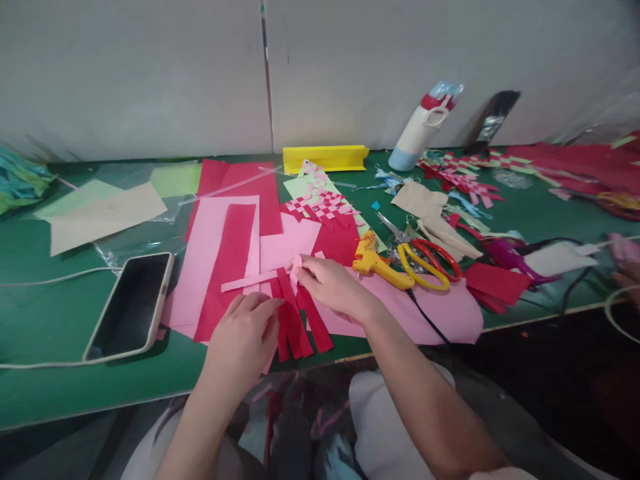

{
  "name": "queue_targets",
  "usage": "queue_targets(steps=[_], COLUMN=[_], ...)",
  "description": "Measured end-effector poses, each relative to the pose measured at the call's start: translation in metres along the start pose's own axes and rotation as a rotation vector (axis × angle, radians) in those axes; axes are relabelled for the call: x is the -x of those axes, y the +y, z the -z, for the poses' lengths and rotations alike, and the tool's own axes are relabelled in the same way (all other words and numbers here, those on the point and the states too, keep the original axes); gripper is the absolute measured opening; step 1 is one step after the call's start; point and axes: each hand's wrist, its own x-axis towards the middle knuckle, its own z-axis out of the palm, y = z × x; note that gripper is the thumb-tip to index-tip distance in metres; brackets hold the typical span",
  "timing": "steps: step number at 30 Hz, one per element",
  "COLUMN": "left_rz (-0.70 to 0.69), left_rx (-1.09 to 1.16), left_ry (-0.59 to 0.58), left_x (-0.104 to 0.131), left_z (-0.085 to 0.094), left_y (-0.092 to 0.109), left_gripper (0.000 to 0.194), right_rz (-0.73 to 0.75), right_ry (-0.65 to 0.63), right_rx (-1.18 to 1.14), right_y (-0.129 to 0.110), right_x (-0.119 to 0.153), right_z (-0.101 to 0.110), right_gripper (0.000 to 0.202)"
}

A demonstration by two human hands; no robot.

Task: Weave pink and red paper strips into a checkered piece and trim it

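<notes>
My right hand (333, 287) pinches a folded pink paper strip (296, 262) near the top of the strips. Red paper strips (295, 323) hang side by side from there toward the table's front edge. A long pink strip (250, 281) lies crosswise, reaching left from the red ones. My left hand (246, 327) has its fingers curled against the left side of the red strips; its fingertips are partly hidden. Under the work are pink paper sheets (195, 267) and a red paper piece (227, 267).
Right of my hands lie a yellow glue gun (380, 263) and scissors (425, 267). A phone (131, 303) with a cable rests at left. Woven paper pieces (323, 208), a yellow folded card (325, 159) and a bottle (420, 130) are behind. Another person's hand (627, 257) shows far right.
</notes>
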Motion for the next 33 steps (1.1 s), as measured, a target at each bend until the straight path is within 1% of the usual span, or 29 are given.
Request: queue_targets(steps=[2,4,6,8,10,12,15,18,20,23,26,28,30,33], left_rz=[0.034,0.121,0.277,0.46,0.596,0.685,0.77,0.805,0.809,0.805,0.815,0.786,0.742,0.701], left_rx=[0.1,0.24,0.44,0.7,0.98,1.225,1.441,1.512,1.528,1.507,1.462,1.447,1.429,1.329], left_ry=[-0.009,-0.021,-0.036,-0.028,0.024,0.113,0.214,0.249,0.256,0.236,0.255,0.258,0.226,0.189], left_x=[-0.001,-0.001,-0.002,-0.003,-0.005,-0.007,-0.01,-0.012,-0.012,-0.012,-0.012,-0.011,-0.01,-0.009], left_z=[0.001,0.002,0.001,0.001,0.002,0.004,0.008,0.011,0.012,0.013,0.015,0.017,0.019,0.019], left_y=[0.001,0.002,0.001,0.0,0.0,0.0,0.0,-0.002,-0.003,-0.004,-0.003,-0.002,-0.002,-0.005], left_gripper=[0.033,0.03,0.028,0.028,0.03,0.026,0.017,0.017,0.021,0.03,0.032,0.032,0.036,0.039], right_rz=[-0.008,-0.013,-0.01,-0.014,-0.025,-0.024,0.023,0.089,0.119,0.135,0.162,0.187,0.203,0.214], right_ry=[-0.008,-0.017,-0.02,-0.01,-0.004,-0.011,-0.04,-0.053,-0.066,-0.102,-0.129,-0.137,-0.137,-0.143], right_rx=[-0.011,-0.026,-0.053,-0.075,-0.09,-0.103,-0.109,-0.077,-0.049,0.003,0.077,0.131,0.173,0.198], right_y=[-0.001,-0.001,-0.001,-0.001,-0.002,-0.002,-0.002,-0.002,-0.002,0.0,0.001,0.0,-0.001,-0.003], right_x=[0.001,0.002,0.003,0.004,0.004,0.004,0.003,0.003,0.003,0.004,0.005,0.005,0.005,0.005], right_z=[0.0,0.0,0.0,0.0,0.0,0.0,0.001,0.001,0.002,0.002,0.001,0.001,0.001,0.001], right_gripper=[0.027,0.024,0.021,0.018,0.016,0.016,0.012,0.008,0.013,0.022,0.028,0.029,0.029,0.029])
